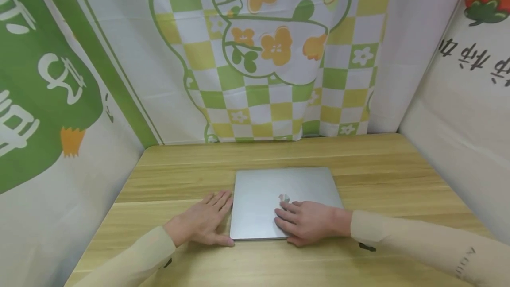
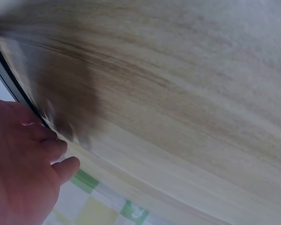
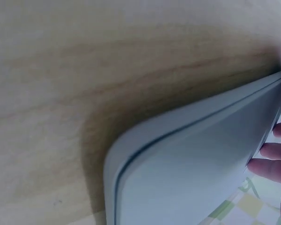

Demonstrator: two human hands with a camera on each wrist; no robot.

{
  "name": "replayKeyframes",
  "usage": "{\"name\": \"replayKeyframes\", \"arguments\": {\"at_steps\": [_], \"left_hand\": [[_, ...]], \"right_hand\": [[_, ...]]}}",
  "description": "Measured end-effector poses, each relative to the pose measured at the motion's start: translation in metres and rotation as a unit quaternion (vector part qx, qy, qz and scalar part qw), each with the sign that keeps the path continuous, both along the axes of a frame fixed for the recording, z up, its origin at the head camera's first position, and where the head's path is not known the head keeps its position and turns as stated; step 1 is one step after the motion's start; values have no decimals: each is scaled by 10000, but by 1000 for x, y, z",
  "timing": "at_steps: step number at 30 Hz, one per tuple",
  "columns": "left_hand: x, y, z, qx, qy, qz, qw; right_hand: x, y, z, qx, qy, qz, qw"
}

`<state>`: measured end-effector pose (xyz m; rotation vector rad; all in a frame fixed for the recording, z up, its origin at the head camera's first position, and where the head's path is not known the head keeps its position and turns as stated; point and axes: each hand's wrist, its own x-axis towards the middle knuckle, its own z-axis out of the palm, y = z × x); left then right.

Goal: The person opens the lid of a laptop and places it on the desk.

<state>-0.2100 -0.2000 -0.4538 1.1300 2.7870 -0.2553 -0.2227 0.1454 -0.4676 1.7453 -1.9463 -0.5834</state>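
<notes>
A closed silver laptop (image 1: 256, 207) lies flat on the wooden table (image 1: 179, 176), a small shiny logo in the middle of its lid. Along its left edge rests my left hand (image 1: 207, 218), fingers extended forward and thumb out at the near corner. In the left wrist view, that hand (image 2: 23, 159) has its fingers along the laptop's dark edge. My right hand (image 1: 308, 224) lies over the lid's near right part, fingers spread just below the logo and thumb at the front edge. The right wrist view shows the laptop's rounded corner (image 3: 131, 173) and fingertips (image 3: 264, 166) on the lid.
Printed cloth hangs behind the table, with a green and yellow checked pattern (image 1: 255, 101). More cloth closes in the left side (image 1: 48, 79) and the right side (image 1: 470, 114). The table's far edge meets the back cloth.
</notes>
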Motion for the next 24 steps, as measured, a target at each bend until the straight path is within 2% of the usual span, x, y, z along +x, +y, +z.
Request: {"name": "replayKeyframes", "arguments": {"at_steps": [8, 15, 24], "left_hand": [[-1, 0, -1, 42, -159, 32, 9999], [-2, -1, 0, 37, -176, 11, 9998], [-3, 3, -1, 78, -347, 111, 9993]], "right_hand": [[-4, 0, 1, 6, -57, 279, 9996], [-7, -1, -1, -376, -18, 684, 9969], [-11, -1, 2, -479, 39, 956, 9943]]}}
